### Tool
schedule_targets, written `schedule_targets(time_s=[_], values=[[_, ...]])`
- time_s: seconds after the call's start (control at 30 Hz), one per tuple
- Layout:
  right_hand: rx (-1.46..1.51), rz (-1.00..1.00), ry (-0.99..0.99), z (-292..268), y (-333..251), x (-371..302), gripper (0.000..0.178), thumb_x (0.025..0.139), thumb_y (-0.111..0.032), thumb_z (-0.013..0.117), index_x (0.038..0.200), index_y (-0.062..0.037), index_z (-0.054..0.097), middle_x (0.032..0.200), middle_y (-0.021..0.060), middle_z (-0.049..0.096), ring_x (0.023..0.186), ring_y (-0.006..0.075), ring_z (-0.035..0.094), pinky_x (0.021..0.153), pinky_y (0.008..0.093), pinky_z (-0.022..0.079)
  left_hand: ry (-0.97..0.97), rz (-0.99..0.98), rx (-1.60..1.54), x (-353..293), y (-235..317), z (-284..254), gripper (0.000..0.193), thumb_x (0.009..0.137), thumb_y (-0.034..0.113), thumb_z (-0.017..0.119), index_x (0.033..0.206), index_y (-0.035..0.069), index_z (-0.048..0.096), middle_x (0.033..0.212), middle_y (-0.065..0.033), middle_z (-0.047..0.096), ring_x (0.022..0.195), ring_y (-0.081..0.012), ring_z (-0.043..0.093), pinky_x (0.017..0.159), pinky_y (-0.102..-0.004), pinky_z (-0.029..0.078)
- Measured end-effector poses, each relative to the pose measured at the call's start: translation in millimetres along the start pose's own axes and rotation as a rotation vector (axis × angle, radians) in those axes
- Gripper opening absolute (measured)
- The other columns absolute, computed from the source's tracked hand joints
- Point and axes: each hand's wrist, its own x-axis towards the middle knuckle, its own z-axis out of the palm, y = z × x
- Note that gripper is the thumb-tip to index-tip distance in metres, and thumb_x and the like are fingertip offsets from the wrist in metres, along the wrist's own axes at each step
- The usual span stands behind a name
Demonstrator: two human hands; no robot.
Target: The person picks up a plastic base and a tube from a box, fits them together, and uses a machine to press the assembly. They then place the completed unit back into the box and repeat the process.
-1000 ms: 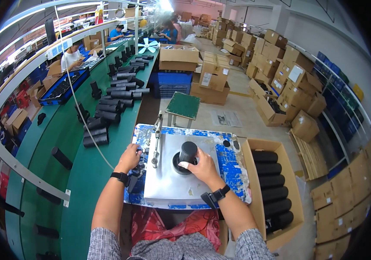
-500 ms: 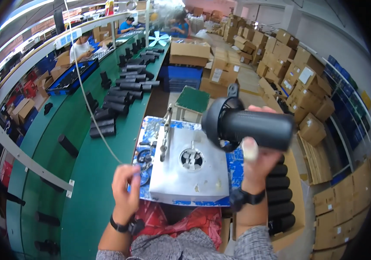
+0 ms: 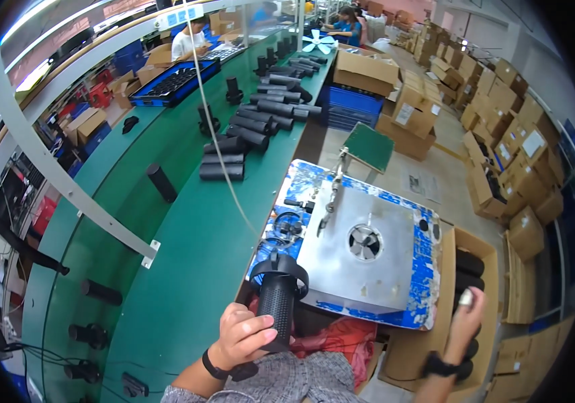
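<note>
Clasping a black, ring-topped cylinder in a closed left hand, bottom center; at lower right, with half-curled right hand by boxed black tubes, impossible to tell whether gripping anything.

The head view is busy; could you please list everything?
Table: 1, blue, centre
Box: 1, silver, on table
Clamp: 1, silver, by box
Open carton: 1, brown, right of table
Rolls: several, black, in open carton
Bench: 1, green, left
Tubes: many, black, on bench
Tray: 1, blue, left of tubes
Fan: 1, pale, bench's far end
Stool: 1, green, beyond table
Cartons: many, brown, back and right
People: several, white or blue tops, background
Cloth: 1, red, on lap
Cylinder: 1, black, in left hand
Left hand: 1, bare, around cylinder
Right hand: 1, bare, at open carton
</note>
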Motion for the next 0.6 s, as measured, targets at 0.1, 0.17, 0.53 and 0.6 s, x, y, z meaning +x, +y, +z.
schedule_targets(time_s=[0.1,0.17,0.53,0.6], values=[[-0.591,0.15,-0.174,-49.3,238.2,-41.7,0.041,0.096,-0.013,0.07,0.133,0.0027,0.06,0.129,0.0254,0.067,0.122,0.0418,0.063,0.105,0.0472,0.05,0.032,0.059,0.059,-10.8,-14.5,-6.2,0.034,0.093,0.034,0.073,0.119,0.014,0.064,0.112,-0.0055,0.07,0.084,-0.0228,0.061,0.073,-0.0387,0.048],[-0.819,0.387,-0.351,-71.1,285.9,-91.3,0.067,0.082,-0.016,0.082,0.14,0.0037,0.054,0.143,0.0304,0.057,0.131,0.0454,0.057,0.111,0.0493,0.047,-0.034,-0.012,0.202,-8.4,-29.1,-17.5,0.038,0.092,0.032,0.076,0.121,0.012,0.062,0.114,-0.0081,0.069,0.085,-0.0247,0.062,0.074,-0.0394,0.049],[-0.675,0.569,-0.646,-70.1,325.7,-138.1,0.108,0.072,-0.012,0.091,0.161,-0.0051,0.03,0.159,0.0266,0.04,0.147,0.0444,0.04,0.12,0.0461,0.041,-0.033,-0.913,1.062,30.7,-347.4,-124.0,0.043,0.095,0.023,0.074,0.129,0.005,0.053,0.13,-0.0254,0.06,0.107,-0.0492,0.064,0.09,-0.0545,0.055],[-0.54,0.507,-0.458,-83.4,328.4,-151.4,0.105,0.07,-0.012,0.093,0.157,-0.0042,0.035,0.159,0.0271,0.041,0.148,0.0439,0.04,0.121,0.0448,0.04,-0.039,-0.93,1.112,24.1,-386.4,-116.0,0.044,0.095,0.023,0.073,0.128,0.002,0.051,0.128,-0.0272,0.06,0.112,-0.049,0.062,0.093,-0.0551,0.054]])
